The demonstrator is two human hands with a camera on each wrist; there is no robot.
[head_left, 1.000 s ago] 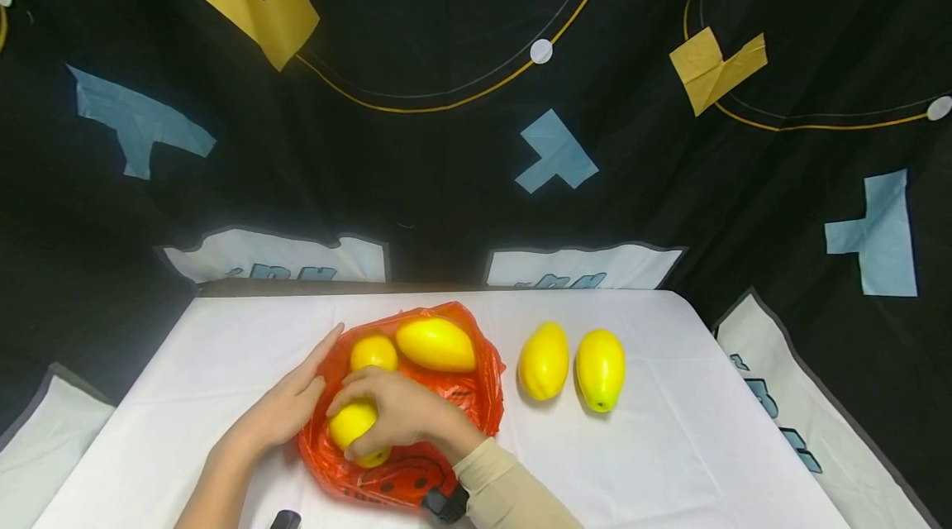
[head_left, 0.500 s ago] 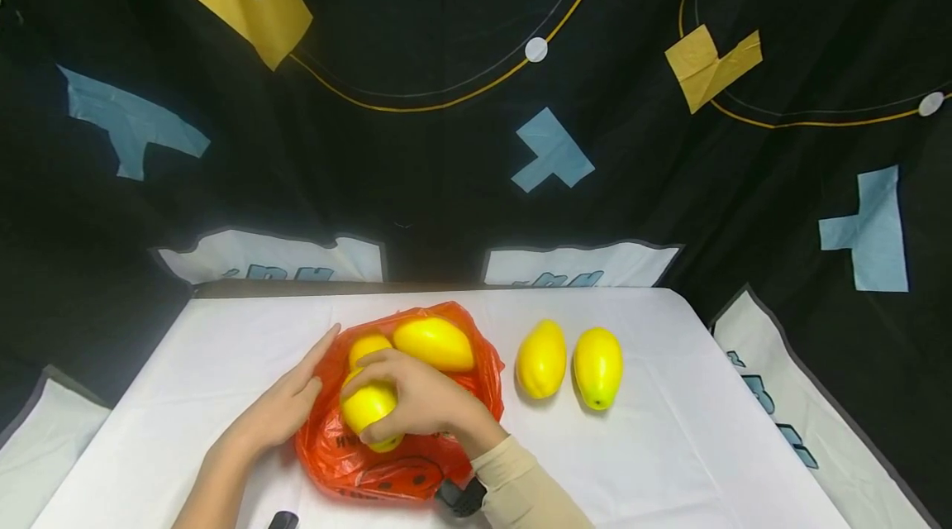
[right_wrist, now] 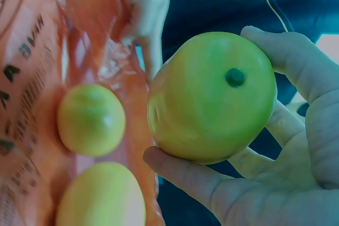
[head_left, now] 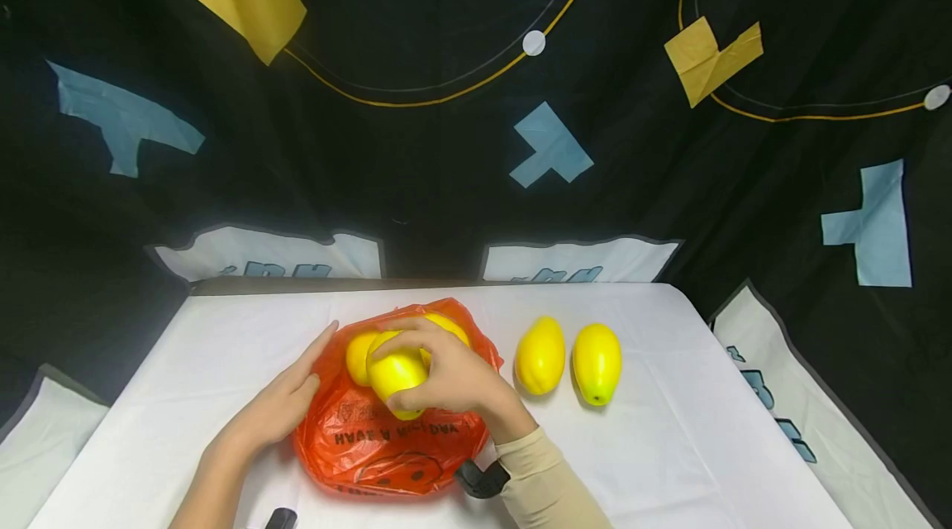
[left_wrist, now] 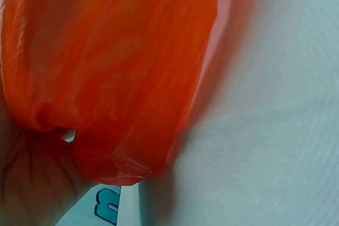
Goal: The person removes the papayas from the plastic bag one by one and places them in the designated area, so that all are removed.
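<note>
My right hand (head_left: 446, 376) grips a yellow mango (head_left: 397, 372) and holds it above an orange plastic bag (head_left: 387, 442) on the white table. The right wrist view shows that mango (right_wrist: 212, 96) clasped between thumb and fingers. Two more yellow fruits (right_wrist: 91, 120) lie in the bag's mouth, partly hidden behind the held one in the head view. My left hand (head_left: 286, 401) lies flat with straight fingers against the bag's left edge; the left wrist view shows only orange plastic (left_wrist: 106, 67) against the palm.
Two yellow mangoes (head_left: 540, 355) (head_left: 597, 364) lie side by side on the white table (head_left: 706, 430) to the right of the bag. A black backdrop with blue and yellow patches hangs behind the table. A small dark object (head_left: 281, 518) sits at the near edge.
My right hand has lifted the mango out of the bag's lower part and carried it up and to the right. The bag's front has flattened. The left hand stayed in place.
</note>
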